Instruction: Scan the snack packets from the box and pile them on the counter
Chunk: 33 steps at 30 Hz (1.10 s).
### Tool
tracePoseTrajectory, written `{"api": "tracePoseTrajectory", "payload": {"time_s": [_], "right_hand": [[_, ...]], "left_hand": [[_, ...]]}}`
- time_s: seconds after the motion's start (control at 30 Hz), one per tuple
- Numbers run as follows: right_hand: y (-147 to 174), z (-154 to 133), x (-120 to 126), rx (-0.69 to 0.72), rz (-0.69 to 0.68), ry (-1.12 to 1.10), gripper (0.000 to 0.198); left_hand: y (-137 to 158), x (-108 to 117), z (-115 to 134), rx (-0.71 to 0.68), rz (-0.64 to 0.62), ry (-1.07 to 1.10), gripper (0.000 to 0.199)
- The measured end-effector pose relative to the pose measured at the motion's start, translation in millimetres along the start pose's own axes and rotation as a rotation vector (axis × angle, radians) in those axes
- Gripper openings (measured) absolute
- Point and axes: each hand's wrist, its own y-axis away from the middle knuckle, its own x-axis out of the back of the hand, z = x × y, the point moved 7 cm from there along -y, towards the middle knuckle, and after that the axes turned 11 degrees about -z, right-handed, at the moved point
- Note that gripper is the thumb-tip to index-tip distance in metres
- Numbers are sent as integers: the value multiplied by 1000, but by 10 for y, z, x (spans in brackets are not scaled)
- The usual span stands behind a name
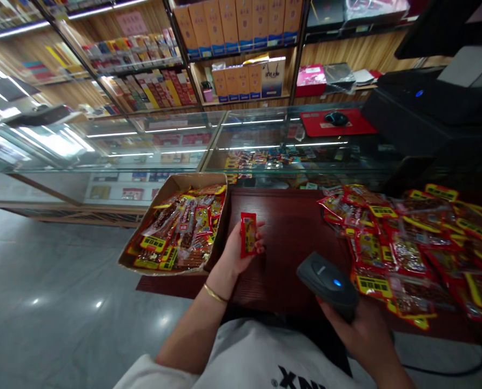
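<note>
My left hand (236, 249) is closed around a small red and yellow snack packet (248, 235), held over the dark red-brown table (277, 216). In my right hand (365, 329) is a black barcode scanner (326, 283) with a blue light showing; its head points left toward the packet, apart from it. To the left of my left hand stands an open cardboard box (135, 246) filled with similar snack packets (184, 227). A loose pile of snack packets (403, 248) lies on the table right of the scanner.
A glass display counter (261, 135) runs behind the table, with a computer mouse (336, 118) on a red mat (362, 123). A dark checkout machine (435, 113) stands at the right. The scanner's cable (447, 371) hangs at the lower right. Shelves of boxes (241, 24) line the wall.
</note>
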Motion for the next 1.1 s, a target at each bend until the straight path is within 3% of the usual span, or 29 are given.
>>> {"api": "tracePoseTrajectory", "payload": {"time_s": [0.1, 0.33, 0.47, 0.63, 0.8, 0.93, 1.03, 1.1], "right_hand": [[21, -36, 22, 9, -4, -13, 29], [13, -4, 14, -32, -32, -28, 30], [-8, 14, -24, -45, -23, -37, 32], [-14, 21, -49, -39, -43, -11, 33], [22, 80, -37, -46, -39, -2, 33], [48, 110, 0, -40, 3, 17, 34], [53, 108, 16, -28, 10, 19, 35], [56, 118, 17, -31, 6, 18, 34]], "left_hand": [[-217, -4, -241, 76, -119, 209, 72], [-189, 46, -335, 80, -230, 157, 50], [-133, 141, -345, 44, -201, -13, 55], [-33, 259, -388, 168, -94, -294, 54], [72, 198, -168, 152, -20, -634, 37], [153, 174, -22, 68, 92, -588, 54], [158, 144, 14, -26, 76, -603, 72], [140, 144, 14, -68, 74, -619, 67]]}}
